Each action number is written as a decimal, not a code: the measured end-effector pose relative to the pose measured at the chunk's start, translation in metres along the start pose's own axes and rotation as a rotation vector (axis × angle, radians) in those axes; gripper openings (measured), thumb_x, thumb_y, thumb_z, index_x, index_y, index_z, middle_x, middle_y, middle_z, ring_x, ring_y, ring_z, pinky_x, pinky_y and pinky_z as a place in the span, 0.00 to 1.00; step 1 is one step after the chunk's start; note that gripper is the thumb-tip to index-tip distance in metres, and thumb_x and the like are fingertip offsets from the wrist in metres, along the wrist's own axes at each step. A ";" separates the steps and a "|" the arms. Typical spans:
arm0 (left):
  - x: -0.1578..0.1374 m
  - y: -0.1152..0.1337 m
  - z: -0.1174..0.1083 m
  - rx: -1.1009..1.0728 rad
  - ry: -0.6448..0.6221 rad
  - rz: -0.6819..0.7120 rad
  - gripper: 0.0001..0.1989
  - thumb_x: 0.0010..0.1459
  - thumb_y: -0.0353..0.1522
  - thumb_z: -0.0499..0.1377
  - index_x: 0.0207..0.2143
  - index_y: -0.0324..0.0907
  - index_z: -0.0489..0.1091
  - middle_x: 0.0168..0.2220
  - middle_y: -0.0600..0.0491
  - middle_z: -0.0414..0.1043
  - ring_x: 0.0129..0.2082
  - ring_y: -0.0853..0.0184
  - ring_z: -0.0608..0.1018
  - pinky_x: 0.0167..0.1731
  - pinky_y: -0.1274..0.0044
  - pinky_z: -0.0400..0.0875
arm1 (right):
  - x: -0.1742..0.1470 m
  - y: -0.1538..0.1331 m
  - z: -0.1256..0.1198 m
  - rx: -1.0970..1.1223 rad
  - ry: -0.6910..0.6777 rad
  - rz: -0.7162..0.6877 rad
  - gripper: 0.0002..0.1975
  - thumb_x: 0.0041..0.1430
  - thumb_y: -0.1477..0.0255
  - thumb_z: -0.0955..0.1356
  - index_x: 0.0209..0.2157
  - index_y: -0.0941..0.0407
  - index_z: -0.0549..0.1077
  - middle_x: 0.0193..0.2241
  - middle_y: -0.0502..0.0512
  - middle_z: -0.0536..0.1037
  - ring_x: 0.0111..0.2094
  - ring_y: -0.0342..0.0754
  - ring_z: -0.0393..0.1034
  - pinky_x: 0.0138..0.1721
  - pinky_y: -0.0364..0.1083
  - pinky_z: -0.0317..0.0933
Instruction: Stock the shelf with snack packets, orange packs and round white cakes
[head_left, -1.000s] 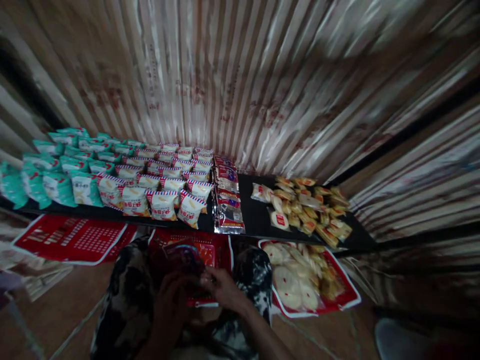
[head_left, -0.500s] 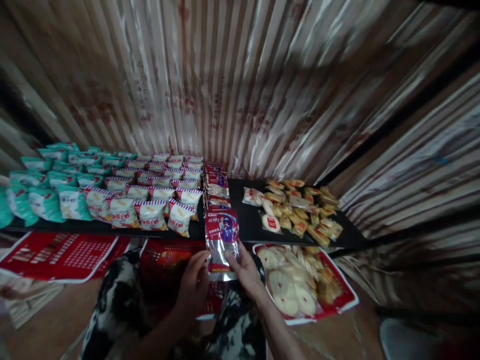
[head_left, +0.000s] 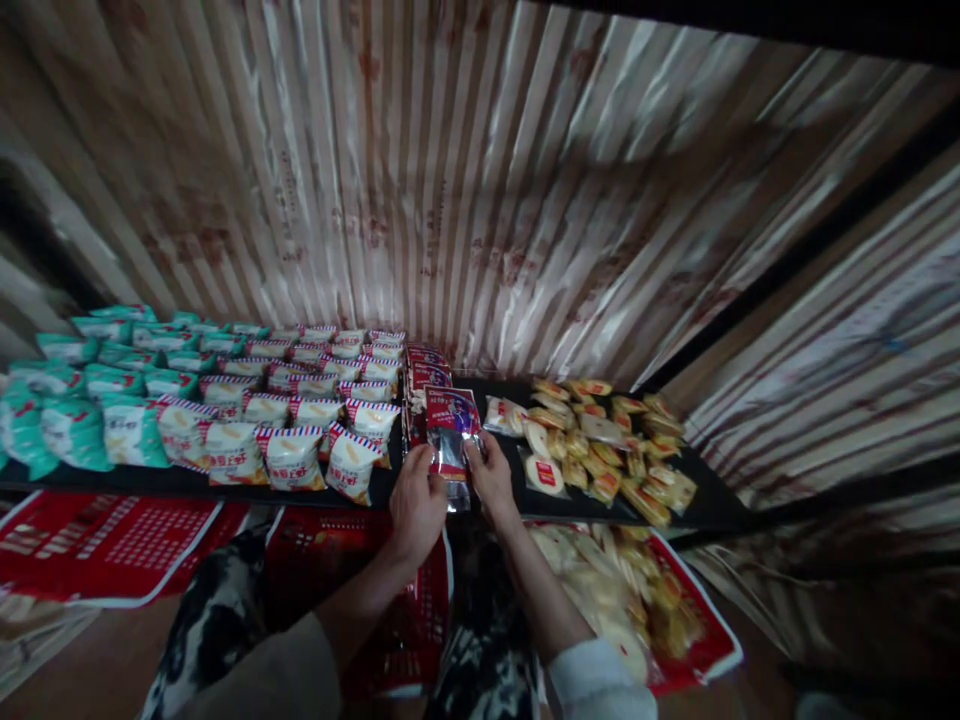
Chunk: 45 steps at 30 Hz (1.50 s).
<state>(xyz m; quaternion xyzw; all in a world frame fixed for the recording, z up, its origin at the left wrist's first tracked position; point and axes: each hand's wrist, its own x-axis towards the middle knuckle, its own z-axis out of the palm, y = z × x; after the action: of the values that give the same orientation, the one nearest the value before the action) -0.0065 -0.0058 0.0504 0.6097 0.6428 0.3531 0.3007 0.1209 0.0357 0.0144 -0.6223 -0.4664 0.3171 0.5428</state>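
Note:
Between my two hands is a red snack packet (head_left: 454, 432) with a clear window and a dark blue figure printed on it. My left hand (head_left: 420, 503) grips its lower left edge. At the right edge, my right hand (head_left: 491, 478) has thumb and fingers closed on it. The packet is held at the front of a row of matching red packets (head_left: 429, 375) on the black shelf (head_left: 480, 392). Left of the row stand several white snack bags (head_left: 291, 458) with striped tops. To the right lies a loose pile of yellow wrapped snacks (head_left: 600, 440).
Several green snack bags (head_left: 135, 432) fill the left end of the shelf. Below hang or lie red printed bags (head_left: 112, 545), and one at the right holds pale round crackers (head_left: 592, 590). Corrugated sheeting (head_left: 420, 180) rises behind, with a dark slanted bar (head_left: 795, 245) at the right.
Both hands have moved forward with the red packet, from in front of the shelf edge to over the shelf beside the row. The view has shifted slightly.

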 end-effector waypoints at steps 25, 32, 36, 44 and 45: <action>0.015 -0.001 0.011 0.317 0.112 0.116 0.24 0.52 0.26 0.53 0.54 0.37 0.65 0.59 0.42 0.60 0.55 0.53 0.64 0.51 0.64 0.67 | 0.016 0.011 0.025 -0.624 -0.050 -0.232 0.20 0.58 0.68 0.59 0.50 0.58 0.71 0.48 0.61 0.73 0.47 0.54 0.64 0.51 0.51 0.56; 0.010 -0.012 0.016 0.363 0.080 0.232 0.22 0.51 0.25 0.53 0.51 0.34 0.68 0.55 0.42 0.65 0.55 0.52 0.64 0.54 0.63 0.63 | 0.018 0.015 0.026 -0.562 -0.092 -0.233 0.21 0.59 0.69 0.59 0.50 0.60 0.70 0.48 0.62 0.73 0.49 0.52 0.64 0.53 0.51 0.56; 0.011 -0.013 0.012 0.335 0.091 0.269 0.22 0.51 0.25 0.53 0.50 0.34 0.68 0.55 0.40 0.65 0.56 0.52 0.63 0.55 0.62 0.62 | 0.015 0.012 0.026 -0.527 -0.047 -0.258 0.22 0.58 0.67 0.59 0.50 0.62 0.70 0.50 0.64 0.71 0.52 0.53 0.62 0.54 0.53 0.55; -0.031 -0.038 -0.003 0.113 0.061 0.406 0.18 0.54 0.23 0.48 0.43 0.42 0.71 0.47 0.49 0.72 0.49 0.63 0.70 0.52 0.68 0.66 | -0.056 -0.018 0.022 -0.266 -0.010 -0.379 0.18 0.61 0.66 0.58 0.49 0.55 0.69 0.48 0.60 0.72 0.51 0.50 0.64 0.54 0.53 0.57; -0.041 -0.049 -0.002 0.092 0.034 0.404 0.18 0.54 0.23 0.48 0.42 0.42 0.72 0.44 0.48 0.73 0.47 0.64 0.71 0.50 0.70 0.68 | -0.071 -0.020 0.023 -0.238 -0.047 -0.371 0.17 0.62 0.66 0.58 0.49 0.55 0.69 0.47 0.60 0.73 0.50 0.50 0.66 0.53 0.52 0.58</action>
<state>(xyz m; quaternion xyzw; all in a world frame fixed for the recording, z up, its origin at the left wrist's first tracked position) -0.0333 -0.0469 0.0095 0.7331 0.5280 0.3869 0.1847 0.0697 -0.0218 0.0206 -0.5779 -0.6197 0.1687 0.5035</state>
